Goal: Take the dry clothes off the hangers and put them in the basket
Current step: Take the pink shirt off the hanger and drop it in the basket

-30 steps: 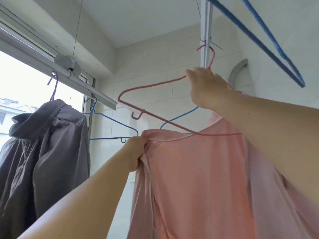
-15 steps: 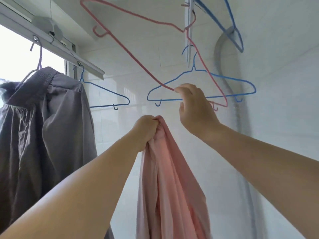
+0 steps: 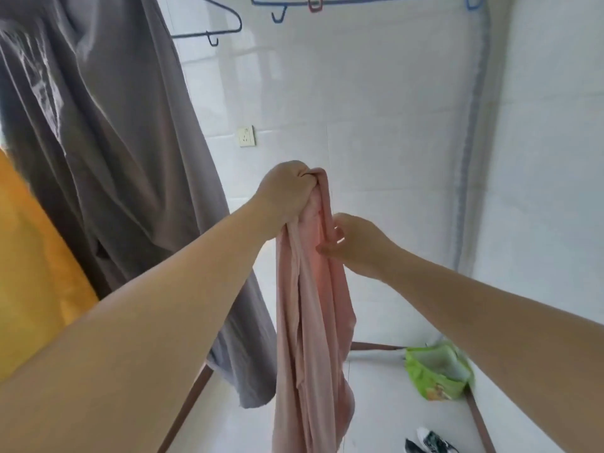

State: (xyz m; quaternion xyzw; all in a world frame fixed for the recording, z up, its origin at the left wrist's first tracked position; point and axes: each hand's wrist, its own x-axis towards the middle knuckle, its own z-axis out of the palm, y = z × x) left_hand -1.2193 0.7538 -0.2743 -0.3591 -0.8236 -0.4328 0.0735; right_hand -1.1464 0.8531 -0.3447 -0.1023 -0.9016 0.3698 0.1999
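A pink garment (image 3: 310,322) hangs bunched and off its hanger in the middle of the view. My left hand (image 3: 287,191) is clenched around its top. My right hand (image 3: 356,243) pinches the cloth just below and to the right. A grey garment (image 3: 108,142) still hangs at the left. Empty blue hangers (image 3: 225,29) and the tip of a pink hanger (image 3: 315,6) show along the top edge. A green container (image 3: 436,371) sits on the floor at the lower right; I cannot tell whether it is the basket.
A yellow cloth (image 3: 29,273) fills the left edge. A wall socket (image 3: 245,136) is on the white tiled wall. A pipe (image 3: 470,142) runs down the corner at right. Shoes (image 3: 431,444) lie on the floor near the bottom.
The view has tilted down from the hangers toward the floor. My right hand left the hangers and came down onto the pink garment, which my left hand holds lower.
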